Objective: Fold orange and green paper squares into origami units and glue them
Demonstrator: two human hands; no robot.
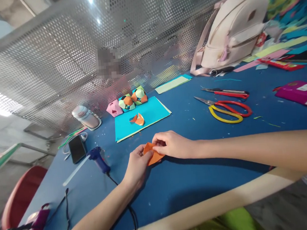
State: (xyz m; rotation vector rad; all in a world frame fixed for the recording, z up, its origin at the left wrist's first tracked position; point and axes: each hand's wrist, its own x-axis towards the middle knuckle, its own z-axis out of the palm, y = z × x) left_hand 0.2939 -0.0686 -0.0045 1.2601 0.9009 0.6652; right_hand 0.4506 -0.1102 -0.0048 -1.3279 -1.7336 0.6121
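Between my two hands is a piece of folded orange paper (154, 158), held just above the blue table. My left hand (136, 165) pinches its left side, thumb on top. On its upper right edge, the fingers of my right hand (171, 144) are pressed together, partly covering the paper. Beyond them lies a stack of turquoise paper (153, 113) with a small folded orange piece (138, 120) on it. Behind that piece stand a pink paper ball (114, 108) and two multicoloured paper balls (139, 95).
A blue glue gun (100, 160) with its cord lies left of my hands, near a phone (77, 149) and a bottle (86, 117). Scissors (225, 111) and a red utility knife (230, 92) lie to the right. A backpack (234, 28) leans on the perforated metal panel (148, 34).
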